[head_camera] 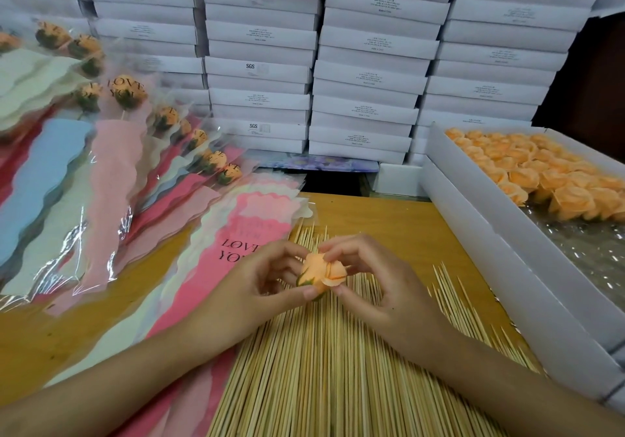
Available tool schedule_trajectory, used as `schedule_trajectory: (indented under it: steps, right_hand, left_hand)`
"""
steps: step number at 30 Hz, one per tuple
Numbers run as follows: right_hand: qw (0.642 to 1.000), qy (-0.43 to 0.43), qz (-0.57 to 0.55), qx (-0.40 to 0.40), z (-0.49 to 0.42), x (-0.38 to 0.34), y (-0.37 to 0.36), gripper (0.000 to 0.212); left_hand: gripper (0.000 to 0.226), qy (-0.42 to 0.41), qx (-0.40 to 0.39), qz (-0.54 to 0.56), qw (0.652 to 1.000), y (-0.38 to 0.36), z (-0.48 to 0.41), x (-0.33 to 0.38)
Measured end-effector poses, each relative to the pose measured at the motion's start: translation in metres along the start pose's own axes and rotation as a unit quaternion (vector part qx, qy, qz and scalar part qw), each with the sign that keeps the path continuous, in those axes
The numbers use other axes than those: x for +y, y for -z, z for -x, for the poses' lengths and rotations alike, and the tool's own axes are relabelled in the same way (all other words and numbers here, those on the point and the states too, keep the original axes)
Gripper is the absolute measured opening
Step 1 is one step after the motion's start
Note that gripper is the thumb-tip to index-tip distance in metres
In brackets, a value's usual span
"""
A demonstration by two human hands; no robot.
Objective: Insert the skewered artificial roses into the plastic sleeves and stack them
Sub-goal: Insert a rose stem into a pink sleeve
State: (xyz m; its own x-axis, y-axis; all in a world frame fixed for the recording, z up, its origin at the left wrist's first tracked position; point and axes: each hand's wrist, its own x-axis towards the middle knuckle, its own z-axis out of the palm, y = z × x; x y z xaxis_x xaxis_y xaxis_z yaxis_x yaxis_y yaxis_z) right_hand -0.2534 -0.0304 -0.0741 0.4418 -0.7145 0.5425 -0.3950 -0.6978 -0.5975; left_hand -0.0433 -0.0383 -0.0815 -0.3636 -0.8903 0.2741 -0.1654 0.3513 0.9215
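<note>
**Rose held in both hands over the skewers**

Rose (323,272): a soft peach bud of layered, papery petals with a green base, held just above a thick bed of pale, thin wooden skewers (321,369). The left hand (267,288) pinches its green end and the right hand (375,284) pinches the petal end. Just to the left lie glossy sleeves (250,233) with wavy pink liners. Filled sleeves (111,173) fan out further left. A white cardboard box (473,206) on the right holds loose roses (527,169).
</note>
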Motion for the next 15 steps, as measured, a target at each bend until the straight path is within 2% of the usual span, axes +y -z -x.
schedule_trajectory:
  steps: [4, 7, 11, 15]
  right_hand:
    - [0.998, -0.045, 0.036, -0.004, 0.001, 0.005, -0.002, 0.042]
    - [0.992, -0.081, 0.093, 0.025, 0.0, 0.012, -0.002, 0.051]
    - [0.983, -0.142, 0.115, 0.021, 0.0, 0.019, 0.0, 0.038]
    - [0.976, -0.145, 0.161, 0.001, 0.002, 0.018, -0.002, 0.03]
  left_hand:
    - [0.04, 0.021, 0.022, 0.054, 0.998, 0.0, -0.003, 0.002]
    - [0.043, 0.065, 0.06, 0.132, 0.987, 0.003, -0.005, 0.003]
    - [0.045, 0.109, 0.078, 0.241, 0.961, 0.008, -0.006, 0.002]
    - [0.037, 0.105, 0.078, 0.284, 0.95, 0.01, -0.008, 0.0]
